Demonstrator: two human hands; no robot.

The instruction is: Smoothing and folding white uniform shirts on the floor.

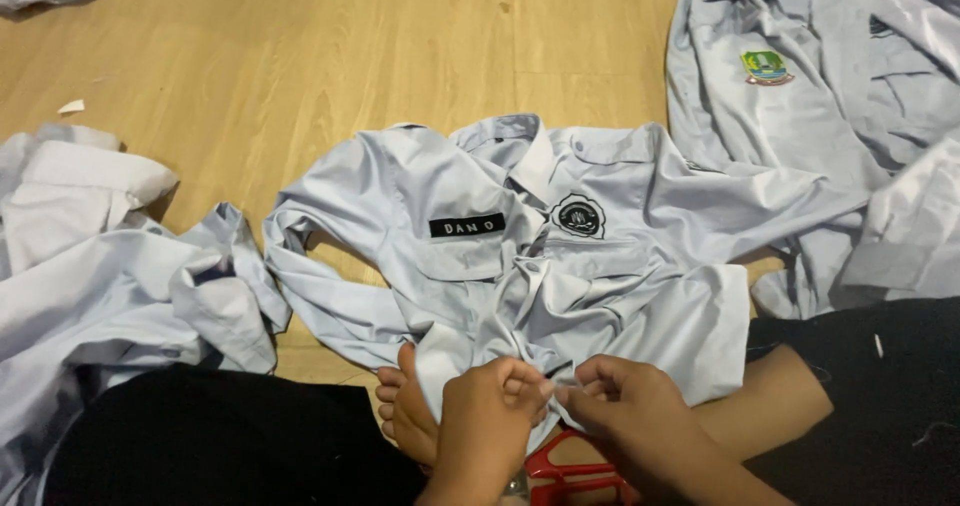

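A pale grey uniform shirt (470, 226) lies spread on the wooden floor, front side up, with a black name patch and a round black badge on the chest. My left hand (488, 418) and my right hand (622, 406) pinch the shirt's lower hem between fingertips, close together near the frame's bottom. Red scissors (572, 471) lie under my right hand, partly hidden. My bare foot (402, 406) rests just left of my left hand, under the hem.
More pale shirts lie around: a heap at the left (100, 266), one with a coloured crest at the upper right (800, 96). Black fabric (200, 436) covers my legs at the bottom. Wooden floor (330, 56) shows at the top.
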